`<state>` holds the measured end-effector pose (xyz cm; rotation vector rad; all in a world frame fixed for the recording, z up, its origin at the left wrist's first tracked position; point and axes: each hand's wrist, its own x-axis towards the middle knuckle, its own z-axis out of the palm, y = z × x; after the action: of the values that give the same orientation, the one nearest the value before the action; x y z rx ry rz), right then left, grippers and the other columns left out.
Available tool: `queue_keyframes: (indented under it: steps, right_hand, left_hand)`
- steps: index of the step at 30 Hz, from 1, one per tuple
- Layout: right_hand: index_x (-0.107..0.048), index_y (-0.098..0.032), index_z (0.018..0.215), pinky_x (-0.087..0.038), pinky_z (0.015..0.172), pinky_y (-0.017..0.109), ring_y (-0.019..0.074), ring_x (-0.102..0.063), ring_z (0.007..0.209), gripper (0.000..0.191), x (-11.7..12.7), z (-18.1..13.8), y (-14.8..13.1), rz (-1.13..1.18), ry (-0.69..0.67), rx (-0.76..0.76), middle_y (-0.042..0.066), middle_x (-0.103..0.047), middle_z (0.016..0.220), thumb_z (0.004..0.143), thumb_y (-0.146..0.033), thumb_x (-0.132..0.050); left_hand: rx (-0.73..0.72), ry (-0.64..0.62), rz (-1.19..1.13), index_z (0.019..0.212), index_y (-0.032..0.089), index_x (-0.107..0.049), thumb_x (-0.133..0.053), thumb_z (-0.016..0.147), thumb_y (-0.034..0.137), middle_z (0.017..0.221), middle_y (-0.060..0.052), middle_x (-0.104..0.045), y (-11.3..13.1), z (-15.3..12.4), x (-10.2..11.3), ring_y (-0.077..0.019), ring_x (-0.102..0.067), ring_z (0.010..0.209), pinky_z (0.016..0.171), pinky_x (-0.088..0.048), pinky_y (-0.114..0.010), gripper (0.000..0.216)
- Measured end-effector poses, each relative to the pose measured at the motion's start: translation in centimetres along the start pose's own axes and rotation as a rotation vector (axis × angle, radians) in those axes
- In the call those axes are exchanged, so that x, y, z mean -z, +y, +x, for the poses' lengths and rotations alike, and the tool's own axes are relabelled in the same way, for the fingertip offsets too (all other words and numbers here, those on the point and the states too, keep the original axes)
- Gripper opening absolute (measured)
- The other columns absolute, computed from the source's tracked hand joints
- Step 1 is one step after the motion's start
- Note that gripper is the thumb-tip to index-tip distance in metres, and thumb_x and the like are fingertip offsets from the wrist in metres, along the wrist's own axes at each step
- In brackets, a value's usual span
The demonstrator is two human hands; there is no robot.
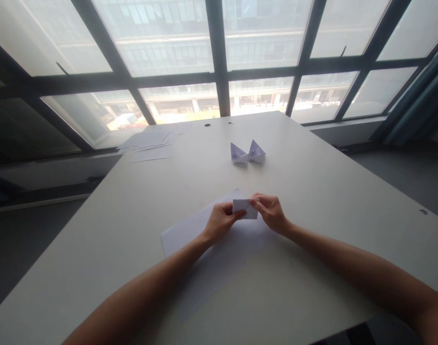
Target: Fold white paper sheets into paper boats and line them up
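Between my two hands is a small folded piece of white paper (245, 207), held up over the table. My left hand (221, 219) pinches its left side, with the thumb lying across the front. The upper right corner is gripped by my right hand (271, 210), thumb in front and fingers behind. Beneath both hands and forearms lies a large white sheet of paper (190, 231), set at a slant on the tabletop. Farther back stand two folded paper boats, the left boat (239, 155) touching or nearly touching the right boat (256, 152).
Loose paper sheets (150, 143) overlap at the far left of the white table (330, 201). A dark round hole (207, 125) sits near its far edge. Beyond that edge rise dark-framed windows (222, 57), with a blue curtain (416, 96) on the right.
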<state>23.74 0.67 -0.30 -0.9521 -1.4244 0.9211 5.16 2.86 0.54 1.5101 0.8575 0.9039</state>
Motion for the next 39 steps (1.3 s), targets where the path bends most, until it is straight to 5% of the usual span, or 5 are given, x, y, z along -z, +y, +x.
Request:
queue_keyframes:
  steps: [9, 15, 20, 25, 39]
  right_hand:
    - [-0.071, -0.018, 0.088, -0.045, 0.067, 0.029, 0.0202, -0.06, 0.082, 0.026, -0.1, -0.2, 0.1, -0.023, -0.052, 0.065, 0.006, -0.066, 0.089, 0.084, -0.044, -0.068]
    - [-0.062, -0.019, 0.065, -0.041, 0.062, 0.029, 0.0159, -0.051, 0.066, 0.037, -0.1, 0.0, 0.1, -0.216, -0.003, 0.137, 0.002, -0.058, 0.07, 0.093, -0.042, -0.055]
    - [-0.067, -0.02, 0.076, -0.044, 0.068, 0.031, 0.0175, -0.054, 0.072, 0.028, 0.5, 0.1, 0.4, -0.392, -0.079, 0.278, 0.005, -0.062, 0.076, 0.096, -0.034, -0.053]
    - [-0.069, -0.021, 0.087, -0.046, 0.075, 0.034, 0.0196, -0.057, 0.081, 0.02, 0.6, -0.2, 0.4, -0.501, -0.149, 0.394, 0.007, -0.065, 0.082, 0.096, -0.027, -0.053]
    - [-0.074, -0.024, 0.091, -0.049, 0.074, 0.037, 0.0208, -0.059, 0.076, 0.013, 0.2, -0.4, -0.1, -0.39, -0.085, 0.445, 0.007, -0.07, 0.081, 0.091, -0.024, -0.061]
  left_hand:
    - [-0.086, 0.05, -0.035, 0.094, 0.013, -0.078, -0.073, 0.08, 0.041, 0.082, -0.004, -0.075, -0.3, 0.0, 0.2, -0.0219, -0.067, 0.076, 0.073, -0.052, -0.033, 0.032]
    - [-0.076, 0.109, -0.043, 0.095, 0.013, -0.077, -0.073, 0.08, 0.043, 0.091, -0.008, -0.076, -0.6, -0.1, 0.1, -0.0238, -0.069, 0.082, 0.077, -0.054, -0.036, 0.034]
    - [-0.246, 0.168, 0.131, 0.114, 0.019, -0.071, -0.076, 0.078, 0.036, 0.105, -0.01, -0.073, 0.1, -0.2, 0.7, -0.0232, -0.068, 0.096, 0.087, -0.054, -0.037, 0.04]
    - [-0.4, 0.081, 0.306, 0.094, 0.021, -0.077, -0.068, 0.086, 0.033, 0.089, -0.008, -0.073, 0.7, -0.7, 0.8, -0.0193, -0.067, 0.08, 0.074, -0.053, -0.031, 0.016]
    - [-0.433, 0.106, 0.34, 0.082, 0.019, -0.075, -0.068, 0.087, 0.031, 0.079, -0.006, -0.07, 0.7, -0.9, 0.3, -0.0173, -0.063, 0.073, 0.07, -0.048, -0.028, 0.015]
